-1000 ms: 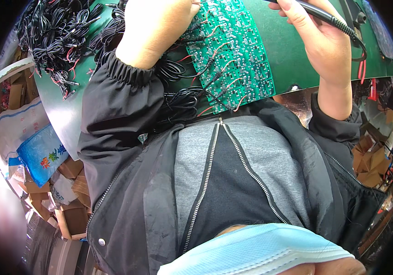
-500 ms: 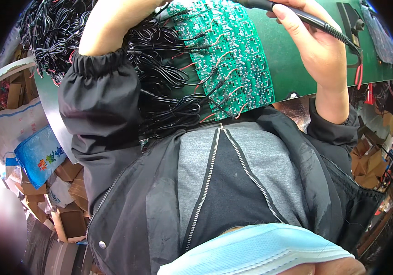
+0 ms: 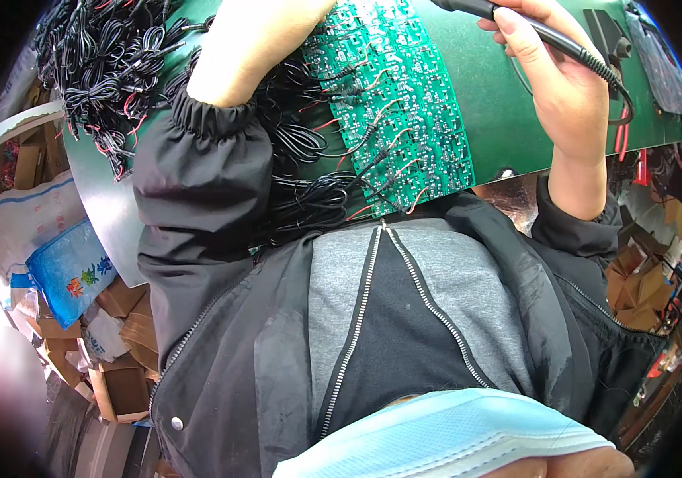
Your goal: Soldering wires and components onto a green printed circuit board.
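Observation:
My right hand (image 3: 556, 80) is closed around the black handle of a soldering iron (image 3: 546, 33), whose tip lies beyond the top edge. Its cord (image 3: 623, 88) curves down past my wrist. My left hand (image 3: 297, 17) reaches over the left side of a sheet of green circuit boards (image 3: 436, 111); its fingers are cut off by the top edge. Black cables (image 3: 313, 195) lie bundled along the sheet's left side, several with their red and pale wire ends on the boards.
The boards lie on a green table (image 3: 508, 131). A large heap of coiled black cables (image 3: 110, 88) covers its far left. At the far right is a black stand-like object (image 3: 607, 36). Cardboard boxes (image 3: 122, 386) and a blue bag (image 3: 70, 271) sit below on the left.
My left arm has shifted right, uncovering table surface and cable ends behind it. My right hand has moved slightly right with the soldering iron, and its cord now bends in a wider loop.

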Motion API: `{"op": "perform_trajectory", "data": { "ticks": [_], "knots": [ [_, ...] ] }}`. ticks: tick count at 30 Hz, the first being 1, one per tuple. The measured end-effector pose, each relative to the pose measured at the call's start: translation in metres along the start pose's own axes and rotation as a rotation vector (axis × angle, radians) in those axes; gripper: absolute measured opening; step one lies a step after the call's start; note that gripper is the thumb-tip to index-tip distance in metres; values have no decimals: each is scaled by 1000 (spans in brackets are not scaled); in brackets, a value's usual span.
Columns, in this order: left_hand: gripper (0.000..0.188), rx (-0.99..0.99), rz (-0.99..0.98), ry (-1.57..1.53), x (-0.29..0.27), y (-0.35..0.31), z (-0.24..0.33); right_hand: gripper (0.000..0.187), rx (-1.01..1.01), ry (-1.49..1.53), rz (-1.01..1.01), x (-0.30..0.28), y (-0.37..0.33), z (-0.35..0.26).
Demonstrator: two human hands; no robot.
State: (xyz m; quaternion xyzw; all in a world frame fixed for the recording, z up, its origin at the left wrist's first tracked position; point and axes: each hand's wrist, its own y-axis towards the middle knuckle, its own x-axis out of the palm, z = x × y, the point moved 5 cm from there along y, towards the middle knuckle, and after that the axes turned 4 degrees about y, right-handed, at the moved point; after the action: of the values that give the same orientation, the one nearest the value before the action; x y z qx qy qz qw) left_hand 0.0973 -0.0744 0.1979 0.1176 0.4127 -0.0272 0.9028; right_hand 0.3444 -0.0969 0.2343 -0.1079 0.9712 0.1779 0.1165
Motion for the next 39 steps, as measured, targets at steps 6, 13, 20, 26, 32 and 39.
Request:
{"op": "perform_trajectory", "data": {
  "ticks": [6, 13, 20, 26, 32, 39],
  "knots": [
    [18, 66, 50, 107, 10, -2, 1, 17, 4, 24, -7, 3, 3, 5],
    [18, 53, 69, 83, 14, -1, -10, 18, 50, 17, -66, 16, 5, 11],
    [19, -6, -57, 11, 11, -5, -4, 15, 48, 85, -48, 10, 3, 12],
    [19, -2, -40, 77, 11, -5, -5, 15, -14, -125, -63, 16, 3, -1],
    [18, 27, -21, 94, 14, -4, -5, 15, 9, -140, -87, 18, 3, -3],
    [17, 47, 13, 100, 12, -6, -5, 16, 9, -115, -57, 13, -1, 0]
  ]
}}
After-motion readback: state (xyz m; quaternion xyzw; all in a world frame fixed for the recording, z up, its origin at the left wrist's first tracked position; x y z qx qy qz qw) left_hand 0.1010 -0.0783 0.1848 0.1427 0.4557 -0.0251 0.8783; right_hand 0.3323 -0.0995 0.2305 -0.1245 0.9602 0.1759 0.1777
